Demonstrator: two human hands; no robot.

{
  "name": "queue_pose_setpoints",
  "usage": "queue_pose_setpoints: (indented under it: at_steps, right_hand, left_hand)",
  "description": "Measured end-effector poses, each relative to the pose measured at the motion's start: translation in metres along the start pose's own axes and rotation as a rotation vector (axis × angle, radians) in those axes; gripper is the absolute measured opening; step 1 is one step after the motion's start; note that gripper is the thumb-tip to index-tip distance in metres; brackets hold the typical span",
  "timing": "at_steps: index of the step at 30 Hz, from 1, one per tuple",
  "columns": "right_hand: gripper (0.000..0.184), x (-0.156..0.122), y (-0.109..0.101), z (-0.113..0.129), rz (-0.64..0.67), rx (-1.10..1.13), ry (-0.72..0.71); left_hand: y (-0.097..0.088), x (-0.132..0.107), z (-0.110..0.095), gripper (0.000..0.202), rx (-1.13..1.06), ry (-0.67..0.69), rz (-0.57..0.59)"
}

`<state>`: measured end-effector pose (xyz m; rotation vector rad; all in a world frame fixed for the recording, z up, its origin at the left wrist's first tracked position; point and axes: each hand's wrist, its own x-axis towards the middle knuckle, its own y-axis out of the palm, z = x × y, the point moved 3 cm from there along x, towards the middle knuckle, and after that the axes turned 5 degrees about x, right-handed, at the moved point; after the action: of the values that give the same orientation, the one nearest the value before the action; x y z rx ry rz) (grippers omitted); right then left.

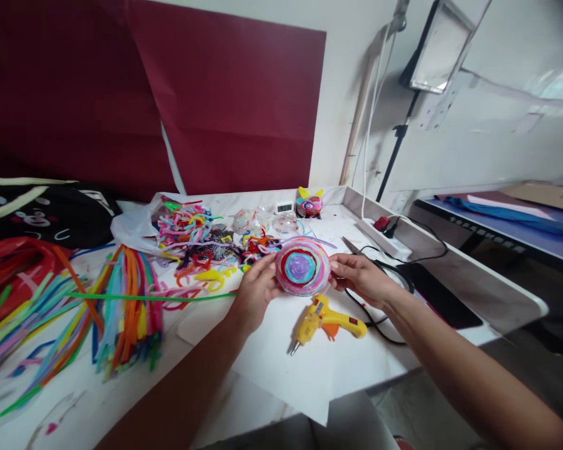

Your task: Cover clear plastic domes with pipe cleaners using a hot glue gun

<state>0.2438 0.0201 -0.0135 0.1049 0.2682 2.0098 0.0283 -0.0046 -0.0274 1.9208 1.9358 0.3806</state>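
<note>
A round craft piece (303,267), ringed in pink, red, light blue and purple like coiled pipe cleaners, is held above the table between my two hands. My left hand (258,290) grips its left edge with fingers and thumb. On the opposite edge, my right hand (356,275) pinches it. Just below lies a yellow hot glue gun (326,320) on white paper (281,356), its nozzle pointing down and left. A long green pipe cleaner (169,297) stretches across to my left hand; whether the hand touches it cannot be made out.
Bundles of pipe cleaners (131,306) and a black bag (47,212) lie left. Behind are a plastic bag of scraps (182,225), a small digital clock (284,207) and a finished-looking colourful figure (309,203). Scissors (351,245), cables, a power strip (383,237) and a phone-like black slab (438,294) sit right.
</note>
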Motion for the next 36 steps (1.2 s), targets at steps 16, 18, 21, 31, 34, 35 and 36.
queue_pose_setpoints:
  at_steps: [16, 18, 21, 31, 34, 35, 36]
  right_hand:
    - [0.033, 0.008, 0.006, -0.008, 0.035, 0.188, 0.129]
    - [0.029, 0.005, 0.012, -0.010, 0.050, 0.186, 0.162]
    - [0.021, -0.002, 0.026, -0.015, 0.071, 0.171, 0.229]
    - [0.010, -0.016, 0.080, -0.029, 0.145, 0.026, 0.367]
    - [0.016, -0.012, 0.089, -0.034, 0.156, -0.062, 0.365]
    - [0.018, -0.010, 0.091, -0.035, 0.150, -0.096, 0.353]
    - [0.021, -0.008, 0.092, -0.034, 0.140, -0.132, 0.330]
  left_hand:
    - [-0.010, -0.007, -0.009, 0.013, 0.048, -0.125, 0.024]
    - [-0.017, -0.012, -0.010, 0.017, 0.079, -0.119, 0.000]
    - [-0.030, -0.021, -0.014, 0.015, 0.139, -0.106, -0.043]
    - [-0.071, -0.059, -0.029, 0.015, 0.486, -0.099, -0.145]
    - [-0.075, -0.064, -0.033, 0.018, 0.638, -0.066, -0.173]
    - [-0.076, -0.064, -0.034, 0.019, 0.692, -0.053, -0.179]
    - [-0.077, -0.064, -0.035, 0.019, 0.748, -0.039, -0.183]
